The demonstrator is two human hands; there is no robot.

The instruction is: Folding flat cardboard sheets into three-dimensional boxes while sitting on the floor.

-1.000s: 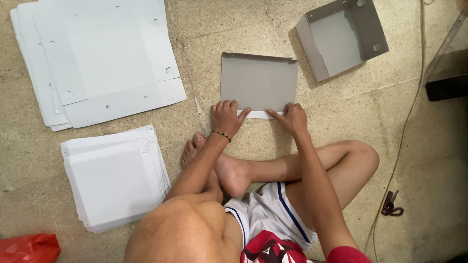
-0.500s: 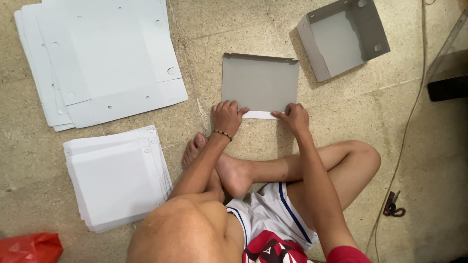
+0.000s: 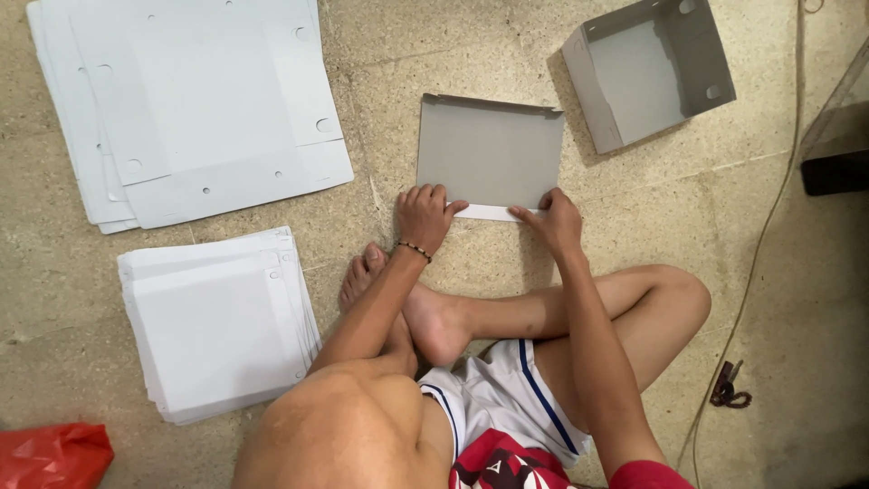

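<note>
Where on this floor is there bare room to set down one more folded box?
Bare stone floor lies right of the knee, crossed only by a thin cable. A narrow strip runs between the flat grey cardboard sheet and the large white stack. The left side is crowded with the smaller white stack.

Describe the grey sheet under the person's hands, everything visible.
The grey cardboard sheet lies flat on the stone floor, with its far and side edges folded up as low walls and a white flap along its near edge. The left hand presses its near left corner, and the right hand presses the near right edge.
</note>
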